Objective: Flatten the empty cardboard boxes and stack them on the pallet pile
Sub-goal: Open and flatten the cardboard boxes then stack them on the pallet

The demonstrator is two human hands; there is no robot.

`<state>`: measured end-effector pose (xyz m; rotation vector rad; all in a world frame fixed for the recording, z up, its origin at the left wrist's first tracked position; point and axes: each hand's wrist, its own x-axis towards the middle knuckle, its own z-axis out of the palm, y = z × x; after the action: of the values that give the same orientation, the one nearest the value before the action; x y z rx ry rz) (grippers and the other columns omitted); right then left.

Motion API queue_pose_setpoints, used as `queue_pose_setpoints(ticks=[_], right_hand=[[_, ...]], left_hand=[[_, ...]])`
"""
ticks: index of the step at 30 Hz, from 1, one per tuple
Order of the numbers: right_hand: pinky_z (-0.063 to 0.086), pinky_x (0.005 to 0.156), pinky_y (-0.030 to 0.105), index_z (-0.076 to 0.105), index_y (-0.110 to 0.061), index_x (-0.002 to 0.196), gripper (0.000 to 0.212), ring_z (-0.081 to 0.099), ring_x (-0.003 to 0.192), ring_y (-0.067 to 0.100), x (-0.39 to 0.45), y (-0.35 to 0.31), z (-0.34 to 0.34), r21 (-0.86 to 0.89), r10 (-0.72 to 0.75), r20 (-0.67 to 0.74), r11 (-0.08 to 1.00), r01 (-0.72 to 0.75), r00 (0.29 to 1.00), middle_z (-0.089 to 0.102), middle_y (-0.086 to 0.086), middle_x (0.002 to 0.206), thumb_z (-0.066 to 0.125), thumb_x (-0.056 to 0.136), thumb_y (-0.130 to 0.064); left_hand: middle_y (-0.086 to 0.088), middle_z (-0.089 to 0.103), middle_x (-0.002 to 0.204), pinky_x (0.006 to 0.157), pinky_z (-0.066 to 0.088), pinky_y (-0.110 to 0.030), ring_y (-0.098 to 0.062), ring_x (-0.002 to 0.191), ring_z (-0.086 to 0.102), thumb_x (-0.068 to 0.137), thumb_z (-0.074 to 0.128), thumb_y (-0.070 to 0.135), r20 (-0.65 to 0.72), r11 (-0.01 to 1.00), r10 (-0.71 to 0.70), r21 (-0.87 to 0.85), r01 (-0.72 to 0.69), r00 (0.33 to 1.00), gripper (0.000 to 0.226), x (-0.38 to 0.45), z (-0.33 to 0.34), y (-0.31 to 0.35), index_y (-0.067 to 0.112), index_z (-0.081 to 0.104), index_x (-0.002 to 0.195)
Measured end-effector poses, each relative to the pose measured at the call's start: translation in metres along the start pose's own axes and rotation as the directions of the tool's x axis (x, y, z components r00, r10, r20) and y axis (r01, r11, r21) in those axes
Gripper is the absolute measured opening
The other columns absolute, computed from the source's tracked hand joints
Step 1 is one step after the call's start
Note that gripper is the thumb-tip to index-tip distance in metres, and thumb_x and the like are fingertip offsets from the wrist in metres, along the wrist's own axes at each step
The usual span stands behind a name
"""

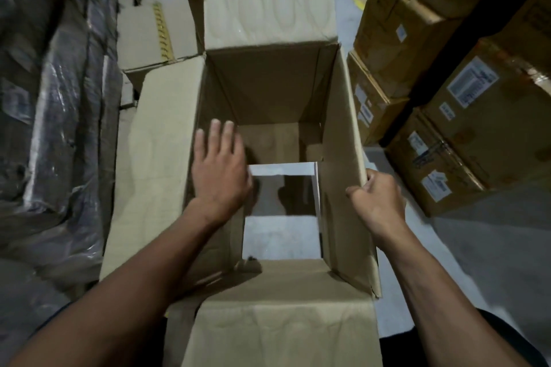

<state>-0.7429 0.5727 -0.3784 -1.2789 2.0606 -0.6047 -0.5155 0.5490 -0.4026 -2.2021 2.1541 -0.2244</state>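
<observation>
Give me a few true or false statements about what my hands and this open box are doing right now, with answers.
1. The right hand grips the edge of the open box's right wall. True.
2. The left hand is curled in a fist. False: its fingers are straight, spread inside the box against the left wall.
3. The box is already flattened. False: its walls stand open, and floor shows through the bottom.
4. Labelled boxes are stacked to the right. True.
</observation>
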Motion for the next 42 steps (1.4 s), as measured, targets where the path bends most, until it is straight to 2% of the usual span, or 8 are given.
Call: queue_pose_setpoints(ticks=[3, 6, 10, 15, 20, 27, 38, 42], right_hand=[[0.056, 0.088, 0.051, 0.059, -0.024, 0.099, 0.012, 0.064, 0.101, 0.032, -0.005, 0.000, -0.004, 0.014, 0.013, 0.000, 1.000, -0.013, 1.000, 0.066, 0.007, 0.101, 0.064, 0.094, -0.014], [0.057, 0.090, 0.047, 0.063, -0.013, 0.122, 0.026, 0.064, 0.105, 0.033, -0.009, 0.000, -0.009, 0.025, 0.020, 0.000, 0.999, -0.020, 1.000, 0.066, 0.011, 0.112, 0.064, 0.095, -0.014], [0.056, 0.089, 0.046, 0.062, -0.010, 0.126, 0.032, 0.064, 0.105, 0.033, -0.019, 0.000, -0.013, 0.016, -0.019, -0.005, 1.000, 0.019, 1.000, 0.067, 0.012, 0.111, 0.064, 0.095, -0.013], [0.053, 0.086, 0.037, 0.064, -0.011, 0.118, 0.024, 0.064, 0.103, 0.034, -0.022, -0.001, -0.020, -0.046, -0.043, -0.007, 0.998, 0.043, 0.999, 0.067, 0.011, 0.105, 0.064, 0.094, -0.014], [0.055, 0.081, 0.039, 0.058, -0.011, 0.124, 0.028, 0.064, 0.103, 0.033, -0.019, 0.000, -0.026, -0.064, -0.039, -0.012, 0.997, 0.038, 0.999, 0.065, 0.011, 0.110, 0.062, 0.096, -0.014], [0.049, 0.085, 0.036, 0.048, -0.013, 0.141, 0.045, 0.058, 0.115, 0.036, -0.016, 0.001, -0.029, -0.055, -0.076, -0.059, 0.996, 0.073, 0.995, 0.060, 0.017, 0.126, 0.060, 0.098, -0.015], [0.050, 0.092, 0.040, 0.048, -0.017, 0.145, 0.050, 0.058, 0.117, 0.036, -0.021, -0.001, -0.027, -0.074, -0.097, -0.048, 0.993, 0.093, 0.994, 0.062, 0.016, 0.128, 0.060, 0.097, -0.011], [0.047, 0.080, 0.033, 0.049, -0.018, 0.144, 0.049, 0.059, 0.106, 0.031, -0.016, -0.001, -0.025, 0.005, -0.070, -0.057, 0.997, 0.070, 0.996, 0.062, 0.014, 0.124, 0.060, 0.097, -0.011]], left_hand=[[-0.015, 0.006, 0.166, 0.119, 0.014, -0.055, -0.038, 0.151, 0.010, 0.093, 0.055, 0.041, -0.003, 0.980, -0.184, -0.076, 0.183, 0.983, 0.086, -0.004, -0.006, -0.033, 0.013, 0.007, 0.158], [-0.024, 0.017, 0.161, 0.110, 0.036, -0.057, -0.044, 0.144, 0.027, 0.090, 0.066, 0.035, 0.089, 0.919, -0.310, -0.225, 0.323, 0.946, 0.098, -0.009, -0.008, -0.050, 0.010, -0.001, 0.157], [-0.023, 0.052, 0.135, 0.092, 0.047, -0.050, -0.044, 0.119, 0.054, 0.089, 0.070, 0.032, 0.242, 0.748, -0.451, -0.422, 0.511, 0.859, 0.073, -0.007, -0.012, -0.061, 0.004, 0.029, 0.144], [-0.018, 0.066, 0.115, 0.088, 0.051, -0.046, -0.041, 0.106, 0.061, 0.088, 0.062, 0.016, 0.266, 0.637, -0.342, -0.640, 0.430, 0.901, 0.032, -0.017, -0.017, -0.059, 0.011, 0.056, 0.120], [-0.011, 0.073, 0.099, 0.081, 0.056, -0.050, -0.038, 0.094, 0.067, 0.067, 0.050, 0.024, 0.185, 0.532, -0.320, -0.776, 0.338, 0.929, 0.046, -0.033, -0.027, -0.052, 0.020, 0.067, 0.110], [-0.012, 0.072, 0.105, 0.084, 0.056, -0.050, -0.037, 0.094, 0.067, 0.080, 0.053, 0.018, 0.106, 0.537, -0.331, -0.796, 0.280, 0.937, 0.053, -0.048, -0.039, -0.045, 0.026, 0.061, 0.132], [-0.010, 0.069, 0.102, 0.081, 0.057, -0.053, -0.034, 0.090, 0.065, 0.085, 0.061, -0.002, 0.073, 0.535, -0.447, -0.777, 0.332, 0.892, 0.048, -0.032, -0.037, -0.064, 0.018, 0.062, 0.128], [-0.002, 0.066, 0.094, 0.081, 0.057, -0.053, -0.034, 0.091, 0.067, 0.086, 0.059, 0.002, 0.081, 0.546, -0.347, -0.792, 0.272, 0.934, 0.050, -0.042, -0.031, -0.053, 0.033, 0.058, 0.125]])
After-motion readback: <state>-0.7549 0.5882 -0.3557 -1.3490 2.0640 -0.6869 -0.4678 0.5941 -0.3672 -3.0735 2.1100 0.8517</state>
